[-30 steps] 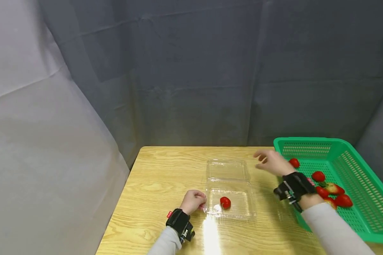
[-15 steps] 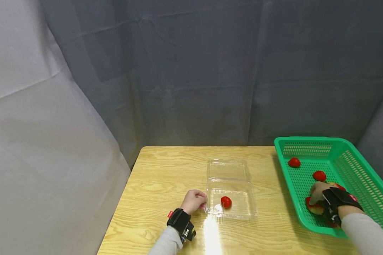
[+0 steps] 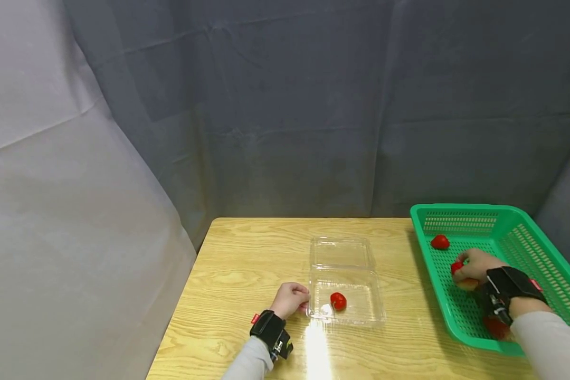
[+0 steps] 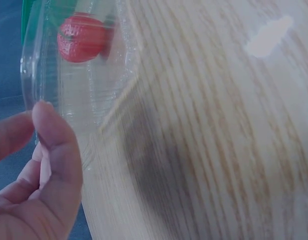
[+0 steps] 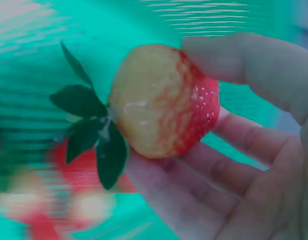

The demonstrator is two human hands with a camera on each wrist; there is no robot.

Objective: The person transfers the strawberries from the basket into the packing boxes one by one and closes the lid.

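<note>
**Right hand holds strawberry in basket; left hand steadies clear box**

Nearest: left hand (image 3: 290, 299) on the counter (image 3: 237, 274), fingers curled, thumb and fingertips (image 4: 53, 135) pinching the near-left rim of the clear clamshell box (image 3: 349, 303). Box is open, lid half lying flat behind the tray half. One red strawberry (image 3: 338, 301) sits inside the tray half, just right of the left hand.

Right side: right hand (image 3: 475, 266) inside the green basket (image 3: 461, 214), lifted slightly off its floor. Fingers closed around a pale, half-red strawberry (image 5: 164, 100); thumb on top, fingers under, leafy cap pointing away from the palm. So its long axis runs roughly across the fingers.

Key relation: the held strawberry is well right of the box, box lies to the hand's left across bare counter. Right hand is the nearer one to the basket fruit; left is nearer the box.

Farther: another strawberry (image 3: 439, 242) loose near the basket's back. Grey cloth backdrop behind.
</note>
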